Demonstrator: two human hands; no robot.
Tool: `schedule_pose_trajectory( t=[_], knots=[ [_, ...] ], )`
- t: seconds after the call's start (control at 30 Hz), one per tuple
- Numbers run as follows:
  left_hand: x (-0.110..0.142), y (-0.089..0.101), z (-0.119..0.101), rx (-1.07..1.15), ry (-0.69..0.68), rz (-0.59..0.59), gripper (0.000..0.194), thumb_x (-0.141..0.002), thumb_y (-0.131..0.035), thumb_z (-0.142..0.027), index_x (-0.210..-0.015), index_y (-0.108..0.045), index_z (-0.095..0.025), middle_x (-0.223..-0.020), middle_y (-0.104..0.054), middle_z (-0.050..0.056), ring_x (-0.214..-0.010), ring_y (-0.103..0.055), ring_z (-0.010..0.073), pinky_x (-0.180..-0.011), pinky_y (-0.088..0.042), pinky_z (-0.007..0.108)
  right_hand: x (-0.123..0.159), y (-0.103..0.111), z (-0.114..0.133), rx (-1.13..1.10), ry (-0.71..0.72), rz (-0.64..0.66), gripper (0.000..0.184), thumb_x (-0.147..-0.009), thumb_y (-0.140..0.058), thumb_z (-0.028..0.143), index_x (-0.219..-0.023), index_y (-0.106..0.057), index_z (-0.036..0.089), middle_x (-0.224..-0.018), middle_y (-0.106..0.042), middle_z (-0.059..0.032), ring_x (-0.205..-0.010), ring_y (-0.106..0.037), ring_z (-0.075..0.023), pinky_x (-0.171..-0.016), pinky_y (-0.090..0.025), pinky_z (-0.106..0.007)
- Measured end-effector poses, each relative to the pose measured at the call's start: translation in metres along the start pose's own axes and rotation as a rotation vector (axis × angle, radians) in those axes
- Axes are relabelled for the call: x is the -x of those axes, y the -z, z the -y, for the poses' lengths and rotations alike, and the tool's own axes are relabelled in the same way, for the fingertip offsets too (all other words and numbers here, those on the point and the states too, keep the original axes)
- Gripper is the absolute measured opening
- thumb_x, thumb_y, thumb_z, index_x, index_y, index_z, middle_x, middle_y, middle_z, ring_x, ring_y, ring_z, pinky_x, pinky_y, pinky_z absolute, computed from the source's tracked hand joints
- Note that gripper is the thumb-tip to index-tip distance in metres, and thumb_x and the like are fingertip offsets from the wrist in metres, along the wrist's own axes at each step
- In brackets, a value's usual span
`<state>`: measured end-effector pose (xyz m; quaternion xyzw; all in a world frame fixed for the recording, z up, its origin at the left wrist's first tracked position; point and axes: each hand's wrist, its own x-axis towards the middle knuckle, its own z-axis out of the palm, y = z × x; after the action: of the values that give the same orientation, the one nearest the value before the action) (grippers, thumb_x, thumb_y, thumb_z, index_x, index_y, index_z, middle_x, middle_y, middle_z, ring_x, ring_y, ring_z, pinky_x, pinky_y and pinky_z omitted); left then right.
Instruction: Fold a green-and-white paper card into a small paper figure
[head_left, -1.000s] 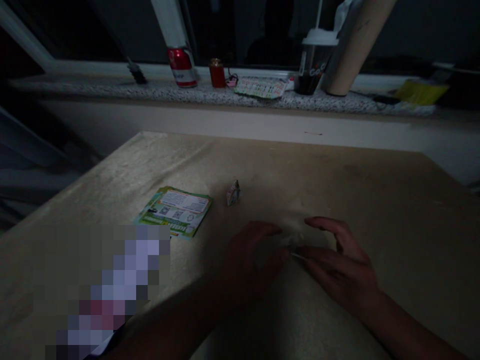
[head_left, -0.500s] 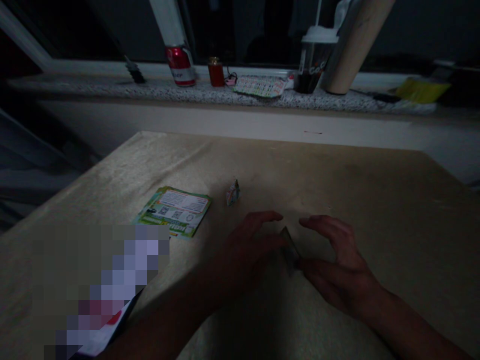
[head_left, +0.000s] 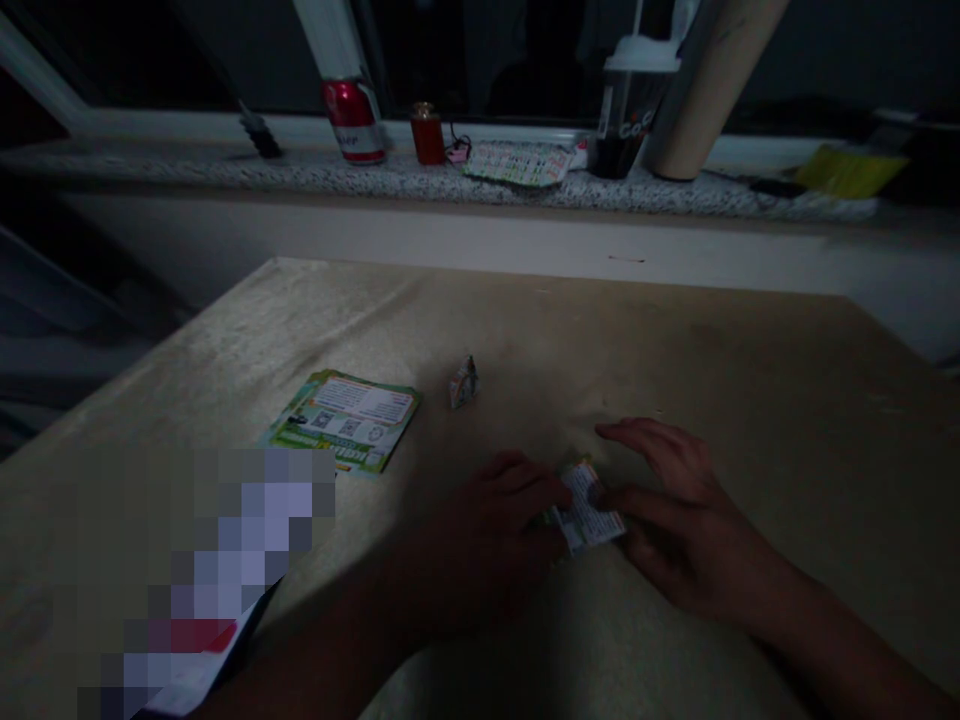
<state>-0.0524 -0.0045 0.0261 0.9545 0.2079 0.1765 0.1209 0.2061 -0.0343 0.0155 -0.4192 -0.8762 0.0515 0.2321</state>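
Note:
Between my hands is a small folded piece of printed paper (head_left: 589,515), white and green with lines of text, its printed face turned up. My left hand (head_left: 517,510) has its fingers bent over the paper's left edge and grips it there. From the other side my right hand (head_left: 679,510) holds the right edge with thumb and finger, its upper fingers stretched out above. Beyond them a small folded paper piece (head_left: 463,383) stands upright on the table. To its left lie green printed leaflets (head_left: 352,415), flat on the cloth.
A pale cloth covers the table (head_left: 660,350). A blurred-out long object (head_left: 232,560) lies at the front left. Along the windowsill (head_left: 420,185) stand a red can (head_left: 354,120), a reddish jar (head_left: 428,138), a lidded cup (head_left: 626,110), a cardboard tube (head_left: 705,100) and a yellow packet (head_left: 851,172).
The folded paper, seen nearly edge-on before, now lies flatter with its text showing. My left fingers have come down onto it; my right hand has stayed nearly in place.

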Motion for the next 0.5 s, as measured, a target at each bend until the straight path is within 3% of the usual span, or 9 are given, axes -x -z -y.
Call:
schedule_pose_trajectory(
  t=[0.1, 0.27, 0.5],
  knots=[
    [0.0, -0.002, -0.002, 0.003, -0.011, 0.059, 0.01, -0.095, -0.058, -0.016, -0.098, -0.067, -0.02, -0.118, -0.069, 0.006, -0.11, -0.06, 0.0225, -0.106, -0.041, 0.042, 0.0, 0.002, 0.003, -0.034, -0.046, 0.074, 0.047, -0.064, -0.068, 0.011, -0.109, -0.068, 0.026, -0.158, -0.034, -0.0082, -0.143, -0.032, -0.0408, -0.11, -0.032, -0.062],
    [0.0, -0.006, -0.004, 0.039, -0.025, 0.121, 0.01, -0.096, -0.058, -0.016, -0.1, -0.067, -0.018, -0.12, -0.07, 0.005, -0.116, -0.06, 0.0223, -0.109, -0.038, 0.042, 0.0, -0.009, 0.008, -0.094, -0.111, 0.067, 0.027, -0.08, -0.07, 0.019, -0.105, -0.066, 0.027, -0.155, -0.037, -0.0076, -0.144, -0.034, -0.0348, -0.11, -0.036, -0.059],
    [-0.002, -0.006, -0.006, 0.079, -0.01, 0.154, 0.016, -0.095, -0.057, -0.015, -0.108, -0.067, -0.017, -0.121, -0.071, 0.008, -0.118, -0.061, 0.0238, -0.11, -0.038, 0.043, 0.0, -0.02, 0.006, -0.233, -0.284, 0.092, 0.021, -0.078, -0.069, 0.013, -0.094, -0.066, 0.026, -0.155, -0.038, -0.0065, -0.147, -0.033, -0.0329, -0.11, -0.037, -0.059]
  ],
)
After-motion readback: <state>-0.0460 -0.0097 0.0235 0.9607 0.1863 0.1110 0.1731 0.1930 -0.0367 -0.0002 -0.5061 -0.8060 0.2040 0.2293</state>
